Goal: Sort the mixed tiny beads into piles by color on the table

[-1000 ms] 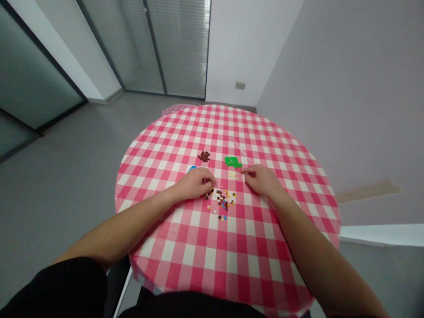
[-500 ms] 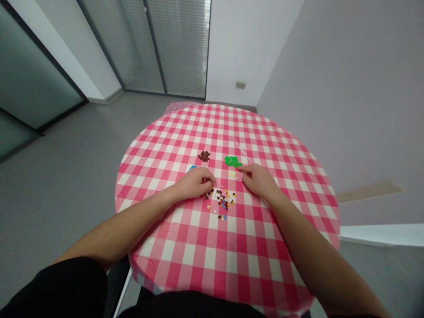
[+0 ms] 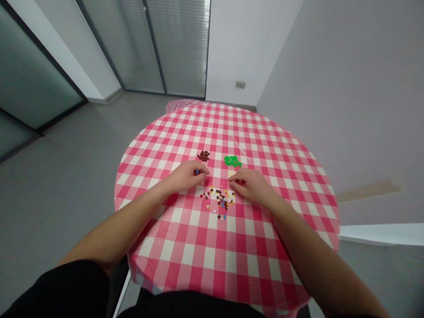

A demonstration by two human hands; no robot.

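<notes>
My left hand (image 3: 187, 176) curls narrow at a tiny blue plastic brick (image 3: 197, 172), hold unclear; my right hand (image 3: 251, 184), also narrow, sits beside flat cream bricks (image 3: 231, 173).

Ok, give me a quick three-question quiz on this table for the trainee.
1. True or false: the green bricks lie farther from the person than the mixed pile of small bricks.
2. Which hand has the blue brick at its fingers: the left hand or the right hand?
3. Fill in the blank: the round tablecloth has a pink and white ____ pattern.

Key: 1 true; 2 left hand; 3 gingham.
</notes>
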